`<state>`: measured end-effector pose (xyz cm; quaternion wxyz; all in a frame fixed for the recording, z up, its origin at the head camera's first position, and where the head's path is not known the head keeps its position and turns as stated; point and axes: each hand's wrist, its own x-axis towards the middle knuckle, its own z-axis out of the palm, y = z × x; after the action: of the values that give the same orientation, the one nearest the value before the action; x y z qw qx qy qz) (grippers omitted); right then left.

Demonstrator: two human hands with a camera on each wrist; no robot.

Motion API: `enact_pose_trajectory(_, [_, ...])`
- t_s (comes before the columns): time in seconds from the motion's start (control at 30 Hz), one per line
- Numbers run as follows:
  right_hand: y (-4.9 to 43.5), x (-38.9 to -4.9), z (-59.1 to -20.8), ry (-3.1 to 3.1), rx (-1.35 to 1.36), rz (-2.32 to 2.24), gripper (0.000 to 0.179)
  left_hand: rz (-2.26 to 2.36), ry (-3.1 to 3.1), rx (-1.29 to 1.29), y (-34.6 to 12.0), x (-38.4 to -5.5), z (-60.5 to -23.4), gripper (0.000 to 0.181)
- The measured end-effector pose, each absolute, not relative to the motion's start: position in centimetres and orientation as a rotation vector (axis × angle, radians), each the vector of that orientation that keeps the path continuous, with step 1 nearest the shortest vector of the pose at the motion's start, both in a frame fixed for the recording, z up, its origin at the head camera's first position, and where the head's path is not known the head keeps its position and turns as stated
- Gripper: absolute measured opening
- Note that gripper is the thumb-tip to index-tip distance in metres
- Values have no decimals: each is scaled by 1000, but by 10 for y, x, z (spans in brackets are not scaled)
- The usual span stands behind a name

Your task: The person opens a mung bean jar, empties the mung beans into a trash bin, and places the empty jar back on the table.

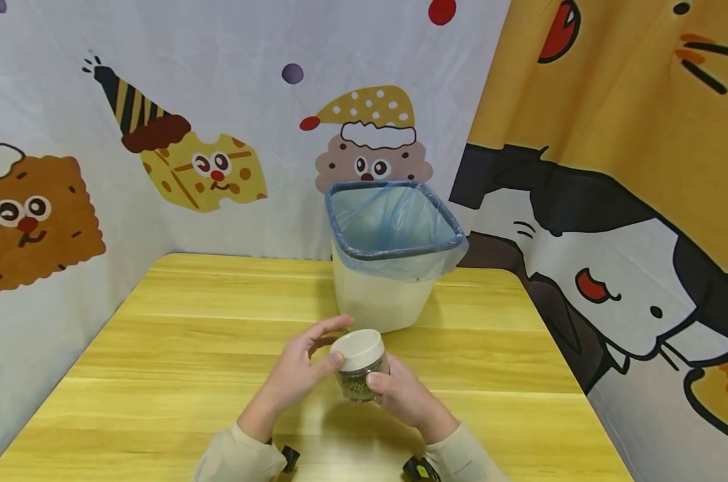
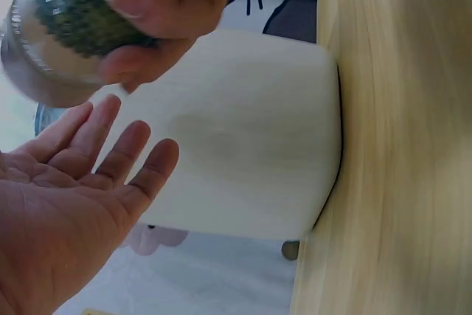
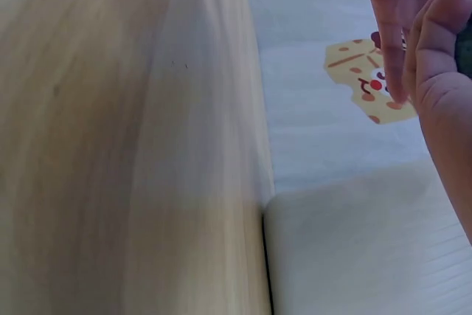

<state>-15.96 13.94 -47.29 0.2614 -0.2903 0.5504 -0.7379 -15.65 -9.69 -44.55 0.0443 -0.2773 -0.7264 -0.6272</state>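
While the right hand (image 1: 409, 397) grips the jar (image 1: 354, 385), fingers clamped round its body, the left hand (image 1: 296, 370) extends beside the white lid (image 1: 358, 348), fingers apart. The jar is held above the table (image 1: 189, 348), in front of the lined bin (image 1: 379, 294).

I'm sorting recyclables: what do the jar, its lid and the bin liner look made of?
Jar: clear, glossy glass or hard plastic; green contents show through.
Lid: probably plastic; opaque, whitish, smooth.
Liner: thin plastic film, it seems; bluish, see-through, wrinkled.
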Motion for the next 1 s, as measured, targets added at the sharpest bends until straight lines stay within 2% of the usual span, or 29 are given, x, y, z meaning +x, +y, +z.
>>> enact_pose_trajectory(0.17, [136,-157,-478,1296,-878,-2034,48,-2071,-2121,-983,-92,-158,-449,65])
enact_pose_trajectory(0.53, [128,-153,-486,1075,-917,-2051,49,-2449,-1870,-1132,-78,-159,-457,77])
enact_pose_trajectory(0.73, [127,-153,-488,1056,-952,-2020,52,-2534,-1805,-1143,-72,-158,-457,71])
enact_pose_trajectory(1.0, [127,-154,-489,1023,-952,-2027,48,-2500,-1892,-1031,-68,-154,-456,60])
